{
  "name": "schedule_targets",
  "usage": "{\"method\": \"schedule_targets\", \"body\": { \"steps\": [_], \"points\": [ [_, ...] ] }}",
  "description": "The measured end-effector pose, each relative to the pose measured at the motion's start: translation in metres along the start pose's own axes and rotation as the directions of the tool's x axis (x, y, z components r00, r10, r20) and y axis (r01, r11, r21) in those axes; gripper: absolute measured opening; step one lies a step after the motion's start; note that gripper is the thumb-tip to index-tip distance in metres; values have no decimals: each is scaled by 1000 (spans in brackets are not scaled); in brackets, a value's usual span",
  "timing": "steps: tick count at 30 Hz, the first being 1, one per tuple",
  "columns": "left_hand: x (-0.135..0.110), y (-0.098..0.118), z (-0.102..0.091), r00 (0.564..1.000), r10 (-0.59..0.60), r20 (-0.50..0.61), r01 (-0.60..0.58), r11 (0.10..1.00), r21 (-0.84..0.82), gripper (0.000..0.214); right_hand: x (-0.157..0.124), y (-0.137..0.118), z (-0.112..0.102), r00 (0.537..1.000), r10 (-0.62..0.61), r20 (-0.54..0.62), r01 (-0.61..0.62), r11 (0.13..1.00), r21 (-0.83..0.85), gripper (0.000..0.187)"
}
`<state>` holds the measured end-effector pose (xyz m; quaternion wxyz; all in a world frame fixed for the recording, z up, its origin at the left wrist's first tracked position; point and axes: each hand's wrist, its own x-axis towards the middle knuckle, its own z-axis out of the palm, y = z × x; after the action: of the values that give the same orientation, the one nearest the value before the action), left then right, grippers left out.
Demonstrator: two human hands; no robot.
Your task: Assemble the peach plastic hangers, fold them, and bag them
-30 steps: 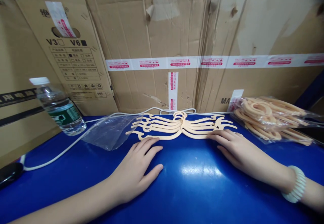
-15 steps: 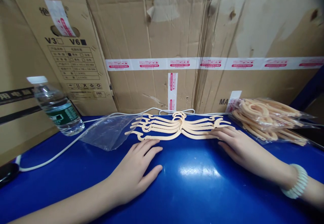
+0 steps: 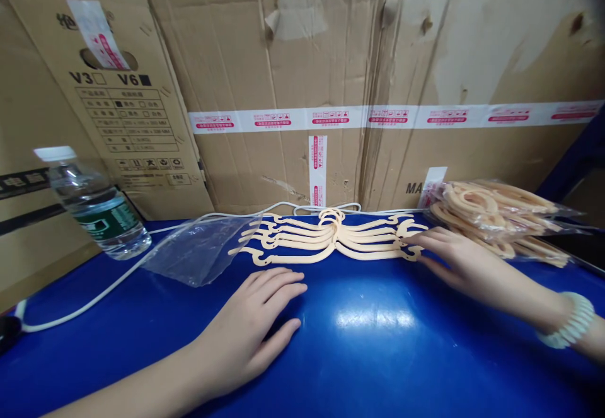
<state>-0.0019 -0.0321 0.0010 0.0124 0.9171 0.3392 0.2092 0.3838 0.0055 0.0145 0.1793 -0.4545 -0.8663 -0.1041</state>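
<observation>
Several thin cream plastic hangers [image 3: 331, 238] lie fanned in a flat row on the blue table [image 3: 368, 342], hooks together at the middle. My left hand [image 3: 255, 317] rests flat on the table just in front of their left ends, fingers stretched out, holding nothing. My right hand [image 3: 456, 257] reaches in from the right, fingers extended and touching the right ends of the hangers. A pale beaded bracelet [image 3: 570, 320] sits on that wrist. An empty clear plastic bag [image 3: 198, 251] lies left of the hangers.
A bagged bundle of the same hangers [image 3: 496, 213] lies at the right. A water bottle [image 3: 94, 207] stands at the left. A white cable [image 3: 85, 298] runs along the table's back. Taped cardboard boxes [image 3: 293, 77] wall off the rear.
My right hand has slid right along the hangers to their right ends. The left hand has barely moved. The view has shifted slightly.
</observation>
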Motion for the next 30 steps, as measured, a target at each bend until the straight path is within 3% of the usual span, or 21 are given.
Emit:
{"method": "schedule_targets", "body": {
  "steps": [6, 11, 19, 24, 26, 30],
  "points": [
    [0, 2, -1, 1000, 1, -6, -1, 999, -40, 38, 2, -18, 7, 999, -41, 20, 38, 992, 118, 33],
    [-1, 12, -8, 998, -35, 59, 49, 966, -254, 41, 2, -22, 13, 999, -19, 51, 11, 987, 159, 32],
    [-3, 17, -15, 960, -176, 218, 275, 737, -618, 37, 5, -29, 14, 999, 40, 23, -45, 963, 265, 24],
    [3, 14, -8, 943, -268, 197, 313, 520, -794, 24, 4, -33, 5, 997, 57, 44, -67, 959, 275, 17],
    [4, 10, -4, 925, -348, 155, 321, 495, -807, 19, 3, -30, 2, 997, 74, 20, -77, 956, 283, 14],
    [7, 0, 0, 869, -487, 91, 378, 532, -758, 18, 3, -23, -5, 988, 132, -75, -103, 947, 303, 13]
  ]
}}
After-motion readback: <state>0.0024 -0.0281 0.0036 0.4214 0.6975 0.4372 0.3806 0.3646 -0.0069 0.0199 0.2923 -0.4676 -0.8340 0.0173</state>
